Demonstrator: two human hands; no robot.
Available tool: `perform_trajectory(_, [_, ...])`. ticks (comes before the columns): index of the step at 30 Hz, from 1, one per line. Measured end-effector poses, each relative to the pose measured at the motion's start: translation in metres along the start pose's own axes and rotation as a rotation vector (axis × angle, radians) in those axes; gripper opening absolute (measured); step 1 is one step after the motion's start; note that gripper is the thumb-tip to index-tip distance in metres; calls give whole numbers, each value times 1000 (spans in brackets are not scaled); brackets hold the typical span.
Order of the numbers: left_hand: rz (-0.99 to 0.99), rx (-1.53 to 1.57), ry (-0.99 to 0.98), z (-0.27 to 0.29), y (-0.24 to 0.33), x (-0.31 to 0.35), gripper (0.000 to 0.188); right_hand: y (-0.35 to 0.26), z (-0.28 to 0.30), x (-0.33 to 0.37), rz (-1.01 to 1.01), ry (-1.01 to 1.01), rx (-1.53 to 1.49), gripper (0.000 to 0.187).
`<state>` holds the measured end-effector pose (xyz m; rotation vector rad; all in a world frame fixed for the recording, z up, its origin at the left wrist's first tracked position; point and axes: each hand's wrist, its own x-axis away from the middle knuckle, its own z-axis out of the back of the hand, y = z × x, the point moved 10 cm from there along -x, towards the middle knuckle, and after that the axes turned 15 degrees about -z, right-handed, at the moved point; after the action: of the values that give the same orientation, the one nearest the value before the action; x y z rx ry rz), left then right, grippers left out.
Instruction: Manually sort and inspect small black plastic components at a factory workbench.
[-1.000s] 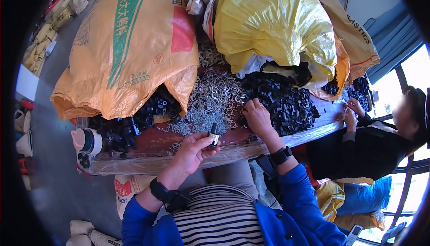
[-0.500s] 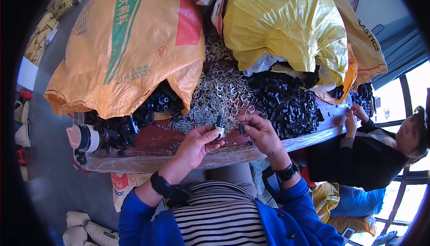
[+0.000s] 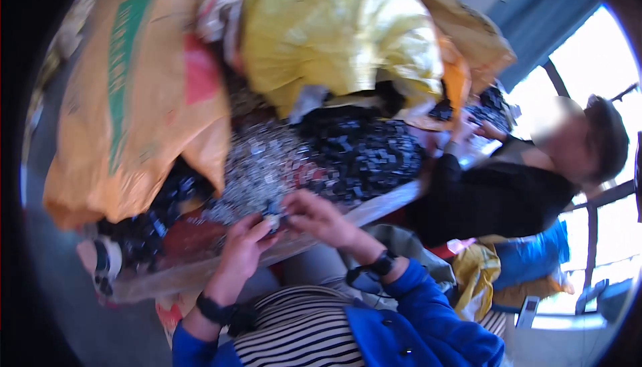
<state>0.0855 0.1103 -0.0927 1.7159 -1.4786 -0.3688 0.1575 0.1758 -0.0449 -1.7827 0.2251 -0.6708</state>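
My left hand (image 3: 246, 241) pinches a small black fitting with a shiny metal clip (image 3: 271, 221) between thumb and fingers. Close against it from the right, my right hand (image 3: 322, 218) has its fingertips pressed together at the fitting; blur hides what they hold. Both hands are over the near edge of the table. Just beyond them lies a heap of small silvery metal clips (image 3: 257, 166). To its right is a pile of small black plastic pieces (image 3: 368, 156). Larger black fittings (image 3: 150, 223) spill from the orange woven sack (image 3: 144, 140) on the left.
A yellow sack (image 3: 334, 33) bulges behind the piles. At the table's left corner stands a pink and white round container (image 3: 100, 260). Clear plastic film (image 3: 388, 203) wraps the front edge. On the right a person in black (image 3: 488, 193) works at the same table.
The view has swung to the right and blurred, shifting the table leftward. My hands have come together, with the right fingertips now at the fitting in my left hand.
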Motion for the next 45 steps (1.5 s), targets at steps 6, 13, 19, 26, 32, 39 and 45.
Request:
perform_trajectory(6, [21,-22,9,2,-11,0,19,-25,-6,15,278,33,332,15])
perform_trajectory(13, [60,-23,14,-17,-29,-8,19,-37,21,38,424,215,398,13])
perform_trajectory(19, [134,-19,-25,-42,-45,-16,20,-33,50,48,441,293,252,18])
perform_trajectory(26, [216,-31,-71,-68,-59,-18,23,-19,71,64,471,436,403,26])
perform_trajectory(32, [230,-92,-156,-80,-64,-22,27,-20,79,65,507,459,464,25])
perform_trajectory(39, [132,-128,-200,-83,-55,-37,25,-45,104,55,538,494,543,24])
perform_trajectory(45, [57,-178,-223,-77,-44,-41,26,-74,212,35,214,936,621,20])
